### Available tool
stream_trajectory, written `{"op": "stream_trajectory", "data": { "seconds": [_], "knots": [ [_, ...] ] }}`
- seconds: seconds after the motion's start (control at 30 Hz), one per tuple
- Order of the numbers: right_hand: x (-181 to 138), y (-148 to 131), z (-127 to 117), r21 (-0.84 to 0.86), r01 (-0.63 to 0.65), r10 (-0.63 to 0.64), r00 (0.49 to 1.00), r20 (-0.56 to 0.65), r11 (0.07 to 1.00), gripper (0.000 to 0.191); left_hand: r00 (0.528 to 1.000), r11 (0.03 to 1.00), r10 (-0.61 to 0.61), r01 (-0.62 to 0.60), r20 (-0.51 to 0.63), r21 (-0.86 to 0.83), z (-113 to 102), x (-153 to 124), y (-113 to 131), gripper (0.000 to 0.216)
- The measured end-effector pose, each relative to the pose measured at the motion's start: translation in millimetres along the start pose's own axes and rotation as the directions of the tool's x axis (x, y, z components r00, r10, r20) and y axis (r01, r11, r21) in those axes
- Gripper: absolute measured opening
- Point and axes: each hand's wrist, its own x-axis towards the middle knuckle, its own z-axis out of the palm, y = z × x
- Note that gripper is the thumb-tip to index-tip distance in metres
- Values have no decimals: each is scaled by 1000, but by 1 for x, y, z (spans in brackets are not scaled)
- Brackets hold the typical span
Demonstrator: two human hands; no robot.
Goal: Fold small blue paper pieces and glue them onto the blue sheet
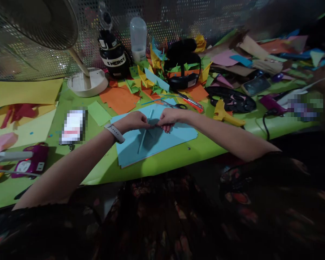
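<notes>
My left hand, with a white band on its wrist, is closed in a pinch above light blue paper sheets. Close on its right, my right hand has its fingers curled and pressed together. The fingertips of both hands nearly meet. Whatever they pinch between them is too small and dark to make out. A thin light blue paper strip lies slanted across the sheets, passing beside my left fingers. Scissors and a red-orange utility knife lie just beyond the sheets.
A white fan base, a black bottle and folded paper pieces stand behind. A yellow glue gun lies to the right, a blurred phone to the left. The green tabletop's front edge runs nearest me.
</notes>
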Motion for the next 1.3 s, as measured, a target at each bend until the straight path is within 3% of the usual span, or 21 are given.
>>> {"op": "stream_trajectory", "data": {
  "seconds": [0.27, 0.53, 0.73, 0.97, 1.3],
  "knots": [
    [1, 3, 0, 28, 16, -15, 1000, -7, 999, 28, 986, 989, -136, 142, 96, -51, -2, 13, 5, 40],
    [-2, 1, 2, 24, 8, -8, 1000, -13, 1000, 32, 968, 987, -151, 159, 202, -24, -11, 14, 1, 35],
    [-3, 3, 3, 37, 35, -34, 999, -20, 999, 31, 928, 966, -229, 254, 295, -50, -16, 14, 5, 33],
    [-1, 3, 2, 21, 25, -25, 1000, -7, 999, 31, 905, 960, -232, 272, 357, -65, -18, 14, -1, 34],
    [-2, 2, 3, 51, 14, -13, 1000, -15, 999, 36, 920, 937, -193, 276, 342, -215, -13, 5, -15, 33]
  ]
}}
